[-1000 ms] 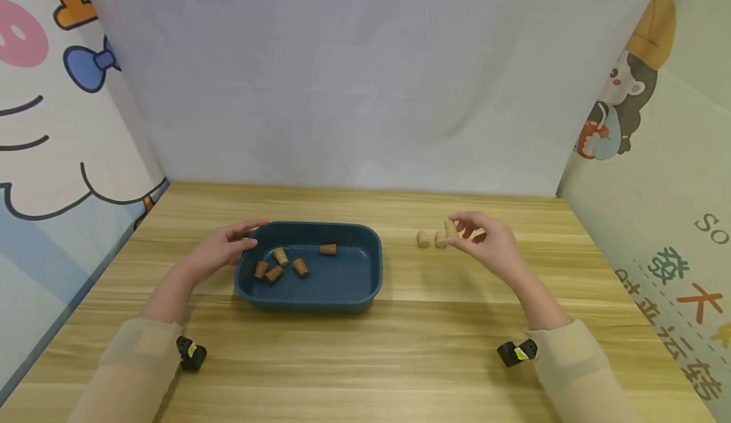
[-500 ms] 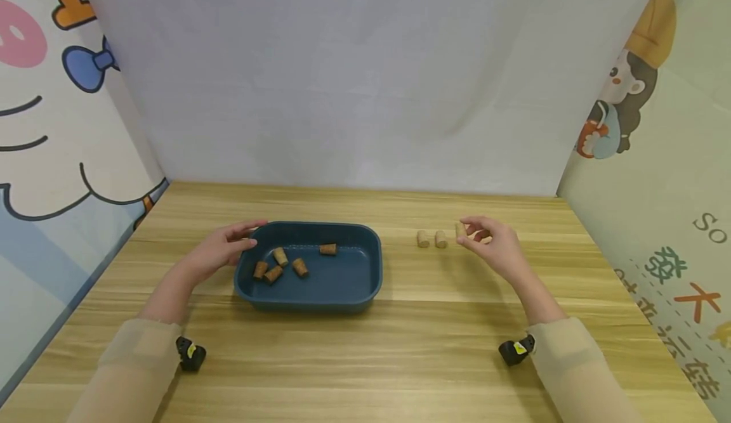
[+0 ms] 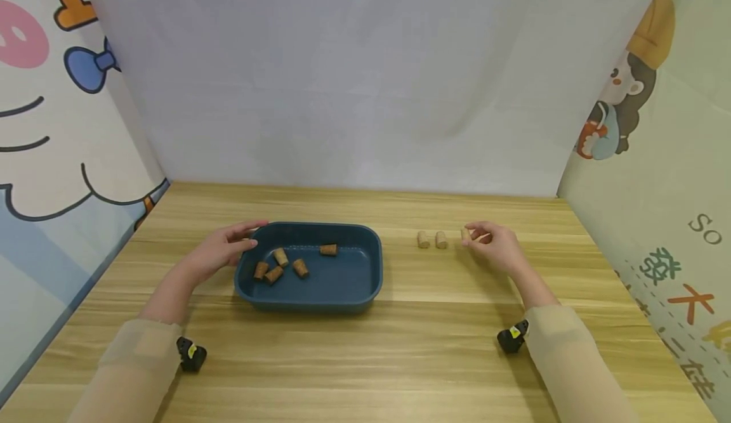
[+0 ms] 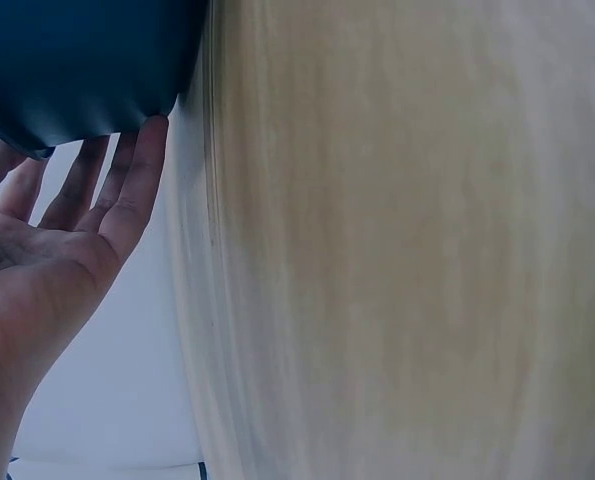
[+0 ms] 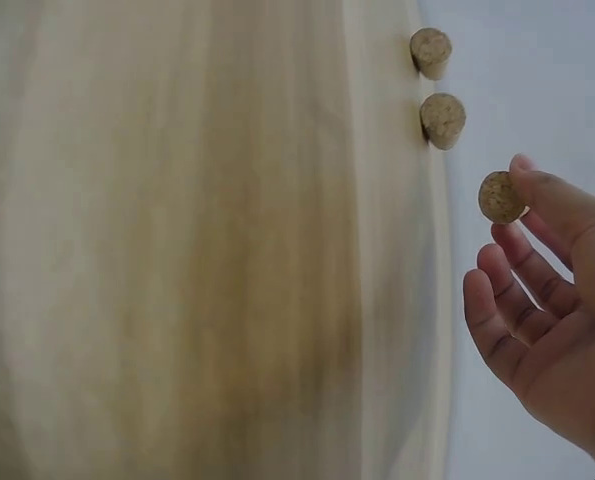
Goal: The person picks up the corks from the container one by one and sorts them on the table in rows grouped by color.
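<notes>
Table (image 3: pixel 365 366), wood-grained, backdrop (image 3: pixel 354 87), seemingly cloth, right hand (image 3: pixel 498 247) pinching 1 cork (image 5: pixel 500 198), left hand (image 3: pixel 212 253) straight-fingered against tub (image 3: pixel 311 306)

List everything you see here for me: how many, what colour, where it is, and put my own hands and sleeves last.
Flat wood-grain table: 1, light brown, across the foreground
Rounded-rectangular plastic-looking tub: 1, dark blue, on the table
Small tapered corks: 5, four brown and one paler, inside the tub
Short round loose corks: 2, tan, on the table right of the tub
Short round pinched cork: 1, tan, in the right hand
Hanging cloth-like backdrop: 1, pale grey, behind the table
Printed cartoon panels: 2, multicoloured, left and right
Boxy wrist devices: 2, black, one per wrist
Cuffed fabric sleeves: 2, beige, one per forearm
Left hand: 1, bare, touching the tub's left end
Right hand: 1, bare, pinching the cork
</notes>
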Demonstrator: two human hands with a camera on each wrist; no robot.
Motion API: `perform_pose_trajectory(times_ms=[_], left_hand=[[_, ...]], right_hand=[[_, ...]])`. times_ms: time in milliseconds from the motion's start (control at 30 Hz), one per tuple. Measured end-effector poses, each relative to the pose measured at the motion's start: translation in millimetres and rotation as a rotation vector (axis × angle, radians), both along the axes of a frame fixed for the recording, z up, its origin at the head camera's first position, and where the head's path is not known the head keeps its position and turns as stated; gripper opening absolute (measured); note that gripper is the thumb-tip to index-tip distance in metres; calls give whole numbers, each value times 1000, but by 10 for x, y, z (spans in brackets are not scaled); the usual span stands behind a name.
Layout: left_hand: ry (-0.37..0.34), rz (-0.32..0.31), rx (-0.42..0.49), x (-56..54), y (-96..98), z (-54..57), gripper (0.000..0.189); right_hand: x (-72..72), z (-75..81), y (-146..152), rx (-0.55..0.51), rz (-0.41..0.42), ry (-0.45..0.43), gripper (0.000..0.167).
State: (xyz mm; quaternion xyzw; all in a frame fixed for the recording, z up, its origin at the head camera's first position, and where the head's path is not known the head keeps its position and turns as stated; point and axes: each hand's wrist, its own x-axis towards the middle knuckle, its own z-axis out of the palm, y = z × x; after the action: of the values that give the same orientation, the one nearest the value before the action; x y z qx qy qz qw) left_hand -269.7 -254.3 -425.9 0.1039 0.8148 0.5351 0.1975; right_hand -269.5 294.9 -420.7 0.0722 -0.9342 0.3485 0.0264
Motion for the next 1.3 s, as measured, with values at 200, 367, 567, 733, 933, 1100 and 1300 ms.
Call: perform_pose_trajectory(times_ms=[200,367,567,733,933,1100,1300], left_hand=[[-10,0,4,0,7,23,53],[-7,-5,1,2,21,29,53],[-3,-6,1,7,23,36,54],[-1,-5,-3,4,18,34,55],[2,-2,-3,4,13,33,54],[3,1,0,11,10,38,54],[-3,-1,5,13,16,40,53]], right_hand=[[-122,-85,33,2,36,-40,40],[-198,-144,47,14,47,-91,40],[-239,-158,32,65,38,-130,42],[-272,-174,38,91,35,-159,44],[-295,-175,45,90,39,-155,43],[-294,-167,39,92,42,-165,44],[-285,-148,30,88,49,-171,45]])
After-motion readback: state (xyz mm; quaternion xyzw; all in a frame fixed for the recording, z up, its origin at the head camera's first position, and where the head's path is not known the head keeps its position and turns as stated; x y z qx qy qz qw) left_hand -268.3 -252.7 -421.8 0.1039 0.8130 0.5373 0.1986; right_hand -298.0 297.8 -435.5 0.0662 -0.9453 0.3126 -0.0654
